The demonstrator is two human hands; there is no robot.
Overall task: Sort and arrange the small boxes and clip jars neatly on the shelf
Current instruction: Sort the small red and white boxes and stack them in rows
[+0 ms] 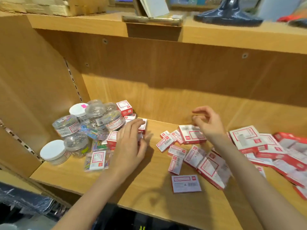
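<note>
Clip jars (93, 120) approx 8, boxes (191, 134) 20+

Seven clip jars (66, 125) stood at the shelf's (149, 188) left. Red-and-white small boxes (191, 134) numbered at least twenty; the blurred right-hand heap defied exact counting. Two hands showed.

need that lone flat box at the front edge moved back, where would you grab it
Pinch the flat box by its two long edges, coming straight down from above. It lies label-up, apart from the other boxes, with bare shelf around it, so fingers should fit on both sides. The right hand is nearer.
</note>
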